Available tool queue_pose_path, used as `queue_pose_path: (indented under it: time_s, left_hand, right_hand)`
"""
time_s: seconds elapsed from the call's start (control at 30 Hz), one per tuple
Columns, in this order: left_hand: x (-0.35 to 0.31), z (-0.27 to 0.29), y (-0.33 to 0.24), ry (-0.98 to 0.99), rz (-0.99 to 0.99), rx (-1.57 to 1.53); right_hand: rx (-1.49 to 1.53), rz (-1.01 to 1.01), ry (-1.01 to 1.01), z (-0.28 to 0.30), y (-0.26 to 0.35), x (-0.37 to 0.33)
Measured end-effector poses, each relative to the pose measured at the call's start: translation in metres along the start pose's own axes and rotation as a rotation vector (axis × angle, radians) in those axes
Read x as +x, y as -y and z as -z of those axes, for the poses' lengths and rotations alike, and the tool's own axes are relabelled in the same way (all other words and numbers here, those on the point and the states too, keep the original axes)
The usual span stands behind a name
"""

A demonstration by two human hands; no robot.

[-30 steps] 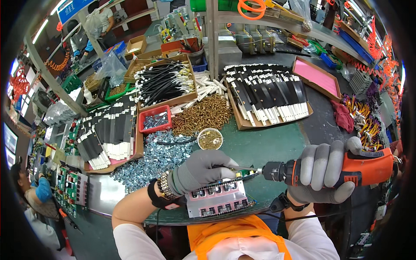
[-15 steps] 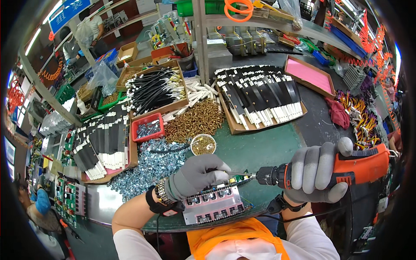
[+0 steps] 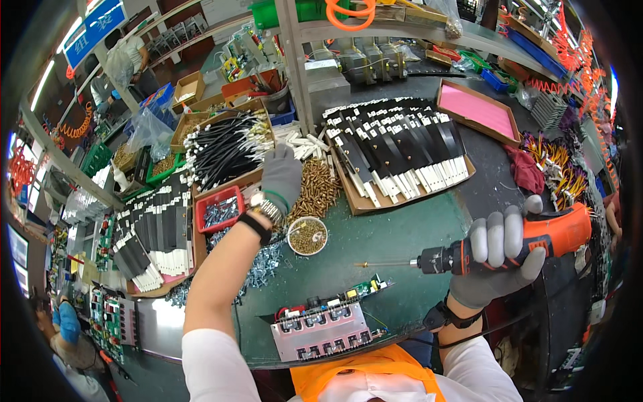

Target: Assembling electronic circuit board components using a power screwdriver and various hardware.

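Observation:
My right hand (image 3: 502, 251), in a grey glove, is wrapped round an orange and black power drill (image 3: 552, 234). Its long thin bit points left, with a brass-coloured screw (image 3: 362, 264) at the tip. My left hand (image 3: 281, 177), gloved too, reaches far forward over the edge of a box of black cables (image 3: 224, 151), beside loose white strips (image 3: 305, 144). Its fingertips are hidden, so I cannot make out whether they grip anything. Near me on the green bench lies a circuit board (image 3: 365, 289) fixed to a silver metal plate (image 3: 321, 329) with black components; neither hand touches it.
A heap of brass pieces (image 3: 318, 191) lies near a white tub (image 3: 307, 236) of small parts. Silver clips (image 3: 264, 268) spread beside a red tray (image 3: 221, 209). Boxes of black-and-white strips stand left (image 3: 161, 231) and ahead (image 3: 402, 154). A metal post (image 3: 295, 67) rises behind.
My left hand has left the drill bit and board and moved forward to the cable box. The drill has shifted slightly left, and its bit is now away from the board.

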State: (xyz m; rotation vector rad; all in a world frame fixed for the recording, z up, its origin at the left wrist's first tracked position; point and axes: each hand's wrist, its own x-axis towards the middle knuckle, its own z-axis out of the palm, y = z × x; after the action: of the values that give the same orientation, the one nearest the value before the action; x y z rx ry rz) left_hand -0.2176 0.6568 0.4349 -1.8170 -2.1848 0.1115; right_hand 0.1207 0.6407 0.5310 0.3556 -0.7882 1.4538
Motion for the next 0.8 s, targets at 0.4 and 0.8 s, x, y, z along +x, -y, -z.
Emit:
queue_pose_path:
  time_s: [0.4,0.8]
  left_hand:
    - [0.057,-0.091,0.018,0.092,0.074,0.26]
    - [0.037,-0.053,0.019,0.082,0.092,0.139]
  right_hand:
    - [-0.106,-0.08,0.069,0.003,0.019,-0.016]
    - [-0.082,-0.153,0.127,-0.01,0.02,-0.027]
